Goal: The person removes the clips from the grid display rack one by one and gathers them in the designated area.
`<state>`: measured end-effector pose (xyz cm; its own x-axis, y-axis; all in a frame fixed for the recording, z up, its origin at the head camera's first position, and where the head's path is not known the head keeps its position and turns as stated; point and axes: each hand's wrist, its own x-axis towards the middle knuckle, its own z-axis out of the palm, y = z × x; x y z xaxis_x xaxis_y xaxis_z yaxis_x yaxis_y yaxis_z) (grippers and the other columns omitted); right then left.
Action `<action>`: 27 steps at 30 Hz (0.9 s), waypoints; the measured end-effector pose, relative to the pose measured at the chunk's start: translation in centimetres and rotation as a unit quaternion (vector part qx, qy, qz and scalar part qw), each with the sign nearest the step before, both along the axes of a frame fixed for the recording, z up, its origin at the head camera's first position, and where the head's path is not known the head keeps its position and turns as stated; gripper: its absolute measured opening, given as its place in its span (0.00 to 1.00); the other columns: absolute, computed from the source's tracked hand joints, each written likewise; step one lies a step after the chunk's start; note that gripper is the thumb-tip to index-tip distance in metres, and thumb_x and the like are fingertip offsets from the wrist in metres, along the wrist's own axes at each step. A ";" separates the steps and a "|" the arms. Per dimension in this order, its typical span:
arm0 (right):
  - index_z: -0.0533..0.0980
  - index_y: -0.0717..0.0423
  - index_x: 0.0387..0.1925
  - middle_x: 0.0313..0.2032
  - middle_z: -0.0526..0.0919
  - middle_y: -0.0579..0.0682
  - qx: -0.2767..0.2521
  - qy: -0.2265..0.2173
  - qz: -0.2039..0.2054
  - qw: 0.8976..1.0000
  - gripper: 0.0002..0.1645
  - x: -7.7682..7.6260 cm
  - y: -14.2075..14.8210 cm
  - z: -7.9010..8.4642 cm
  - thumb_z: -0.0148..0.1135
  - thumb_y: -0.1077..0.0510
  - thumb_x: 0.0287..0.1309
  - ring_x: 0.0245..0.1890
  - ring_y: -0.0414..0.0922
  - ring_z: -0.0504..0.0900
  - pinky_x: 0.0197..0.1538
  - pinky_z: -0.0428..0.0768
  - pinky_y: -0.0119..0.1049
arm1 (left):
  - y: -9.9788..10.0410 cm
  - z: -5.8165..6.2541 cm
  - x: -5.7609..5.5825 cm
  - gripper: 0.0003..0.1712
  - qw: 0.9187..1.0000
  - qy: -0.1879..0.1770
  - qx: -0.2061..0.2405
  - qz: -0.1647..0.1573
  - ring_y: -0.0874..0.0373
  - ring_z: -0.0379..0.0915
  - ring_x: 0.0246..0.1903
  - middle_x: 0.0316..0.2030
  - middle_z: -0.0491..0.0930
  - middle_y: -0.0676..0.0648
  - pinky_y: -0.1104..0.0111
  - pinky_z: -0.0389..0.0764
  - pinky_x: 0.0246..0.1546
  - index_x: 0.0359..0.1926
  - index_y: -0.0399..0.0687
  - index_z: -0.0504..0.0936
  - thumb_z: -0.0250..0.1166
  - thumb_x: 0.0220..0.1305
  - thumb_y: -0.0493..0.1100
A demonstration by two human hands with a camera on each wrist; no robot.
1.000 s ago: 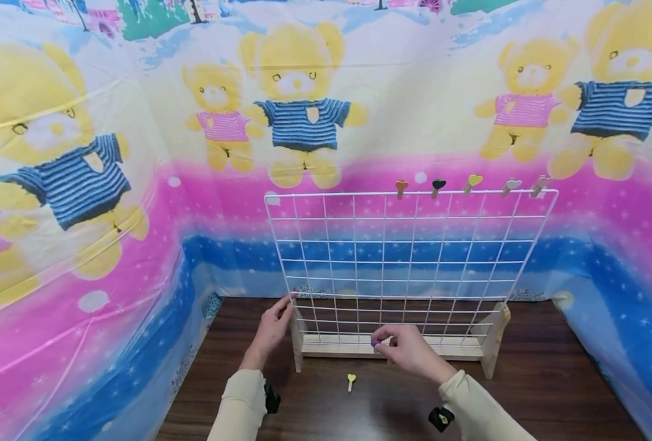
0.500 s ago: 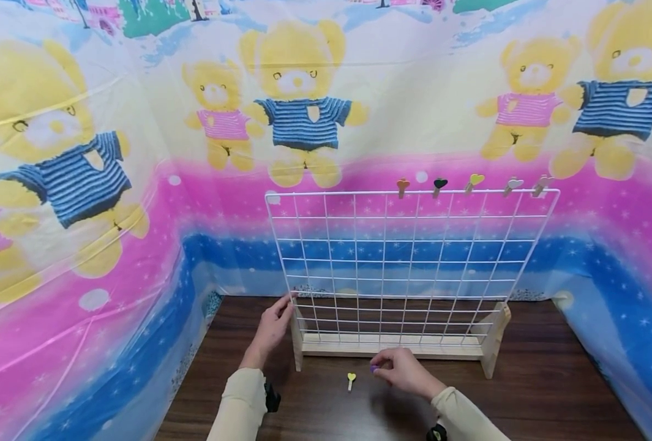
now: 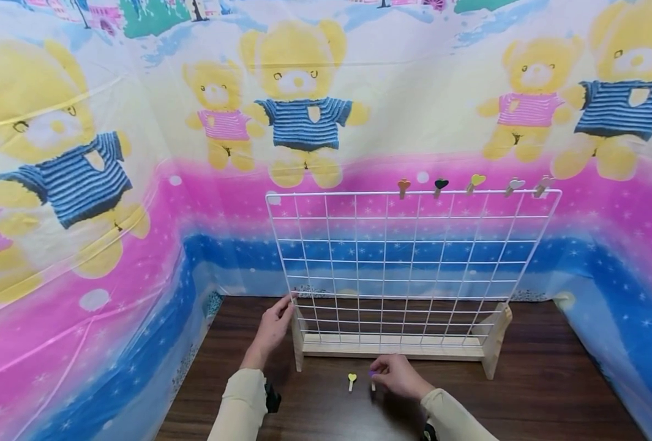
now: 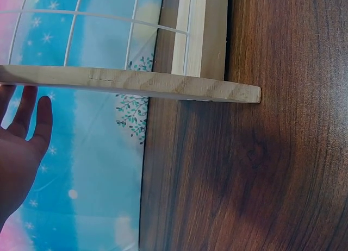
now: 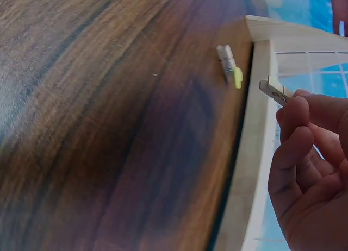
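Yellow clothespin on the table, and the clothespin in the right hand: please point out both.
Yellow clothespin [image 5: 227, 64]: right wrist view, on its wooden body.
Held clothespin [image 5: 275, 92]: right wrist view, on its wooden end.

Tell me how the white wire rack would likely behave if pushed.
The wire rack may be apt to tip if pushed near its top, since it rises tall and thin above a low wooden base. It probably won't roll, as its wooden side supports are flat boards. Looking thin-wired, it might also flex slightly.

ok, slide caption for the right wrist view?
Right hand pinches a small wooden clip; a yellow-topped clip lies on the dark tabletop near the pale wooden rack base.
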<state>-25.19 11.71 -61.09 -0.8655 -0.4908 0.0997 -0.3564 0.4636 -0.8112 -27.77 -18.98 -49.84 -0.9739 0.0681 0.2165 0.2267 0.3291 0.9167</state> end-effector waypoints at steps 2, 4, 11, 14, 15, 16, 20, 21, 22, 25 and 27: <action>0.79 0.61 0.32 0.25 0.80 0.44 -0.004 -0.003 0.002 1.000 0.03 -0.1 -0.2 -0.4 0.65 0.64 0.55 0.15 0.38 0.76 0.21 0.75 0.31 | 0.0 0.1 0.0 0.21 1.000 -0.004 0.005 0.000 0.40 0.64 0.59 0.62 0.67 0.34 0.47 0.68 0.54 0.63 0.36 0.70 0.50 0.72 0.37; 0.80 0.59 0.31 0.24 0.80 0.43 0.000 -0.007 0.002 1.000 0.02 -0.1 -0.3 -0.7 0.65 0.63 0.55 0.15 0.39 0.76 0.20 0.75 0.31 | -0.1 -0.2 -0.2 0.21 1.000 -0.004 0.007 0.001 0.40 0.64 0.58 0.62 0.67 0.34 0.47 0.68 0.53 0.63 0.37 0.70 0.50 0.72 0.37; 0.80 0.61 0.31 0.23 0.81 0.44 0.006 -0.012 0.005 1.000 0.03 -0.2 -0.7 -1.6 0.65 0.64 0.55 0.13 0.40 0.76 0.19 0.74 0.31 | -0.6 -2.8 -1.9 0.22 1.000 -0.008 -0.008 0.016 0.45 0.64 0.60 0.63 0.68 0.40 0.50 0.68 0.55 0.65 0.43 0.70 0.50 0.73 0.42; 0.80 0.62 0.31 0.22 0.80 0.44 0.006 -0.010 0.007 1.000 0.03 -0.3 -0.8 -2.0 0.65 0.64 0.55 0.13 0.38 0.75 0.18 0.73 0.30 | -0.6 -2.7 -1.8 0.22 1.000 -0.003 0.002 0.012 0.43 0.64 0.59 0.62 0.68 0.38 0.48 0.67 0.55 0.64 0.41 0.70 0.50 0.73 0.41; 0.80 0.62 0.31 0.22 0.80 0.44 0.007 -0.010 0.008 1.000 0.03 -0.3 -0.8 -2.1 0.65 0.64 0.55 0.13 0.37 0.75 0.18 0.73 0.30 | -0.5 -2.2 -1.6 0.21 1.000 -0.001 0.002 0.010 0.43 0.64 0.59 0.62 0.68 0.37 0.48 0.67 0.55 0.64 0.39 0.70 0.50 0.73 0.39; 0.81 0.63 0.31 0.21 0.79 0.44 0.008 -0.009 0.008 1.000 0.04 -0.3 -0.8 -2.2 0.65 0.64 0.56 0.13 0.37 0.74 0.18 0.73 0.30 | -0.4 -1.8 -1.3 0.21 1.000 0.000 0.004 0.008 0.42 0.64 0.59 0.62 0.68 0.36 0.47 0.67 0.54 0.64 0.38 0.70 0.51 0.73 0.39; 0.81 0.62 0.32 0.17 0.77 0.42 0.018 -0.002 0.002 1.000 0.04 -0.4 -0.9 -2.7 0.64 0.63 0.56 0.12 0.34 0.72 0.19 0.72 0.29 | 0.0 -0.1 -0.2 0.21 1.000 -0.001 0.001 0.003 0.40 0.63 0.59 0.62 0.67 0.34 0.47 0.67 0.54 0.63 0.35 0.70 0.50 0.72 0.37; 0.81 0.62 0.32 0.16 0.76 0.42 0.020 0.000 -0.001 1.000 0.04 -0.4 -0.9 -2.7 0.64 0.63 0.57 0.12 0.34 0.71 0.19 0.72 0.29 | 0.1 0.2 0.1 0.21 1.000 -0.002 -0.003 0.003 0.41 0.63 0.59 0.62 0.67 0.34 0.48 0.67 0.54 0.63 0.35 0.69 0.50 0.72 0.37; 0.81 0.61 0.32 0.16 0.76 0.42 0.022 0.002 -0.004 1.000 0.04 -0.4 -1.0 -2.8 0.64 0.63 0.57 0.12 0.34 0.71 0.19 0.72 0.29 | 0.1 0.4 0.2 0.21 1.000 -0.006 -0.002 0.003 0.41 0.63 0.60 0.62 0.67 0.35 0.48 0.67 0.55 0.63 0.36 0.69 0.50 0.72 0.37; 0.82 0.60 0.31 0.15 0.76 0.43 0.027 -0.001 -0.014 1.000 0.04 -0.4 -1.0 -3.1 0.64 0.62 0.57 0.11 0.34 0.71 0.19 0.71 0.30 | 0.2 0.6 0.4 0.21 1.000 -0.007 -0.002 0.005 0.42 0.63 0.59 0.62 0.67 0.35 0.49 0.67 0.55 0.63 0.36 0.69 0.50 0.72 0.37; 0.82 0.60 0.30 0.15 0.76 0.44 0.029 -0.002 -0.019 0.999 0.05 -0.3 -1.1 -3.2 0.64 0.61 0.57 0.11 0.35 0.71 0.19 0.71 0.30 | 0.1 0.6 0.4 0.21 1.000 -0.006 0.001 0.005 0.42 0.64 0.59 0.61 0.68 0.35 0.49 0.68 0.54 0.63 0.36 0.70 0.50 0.72 0.37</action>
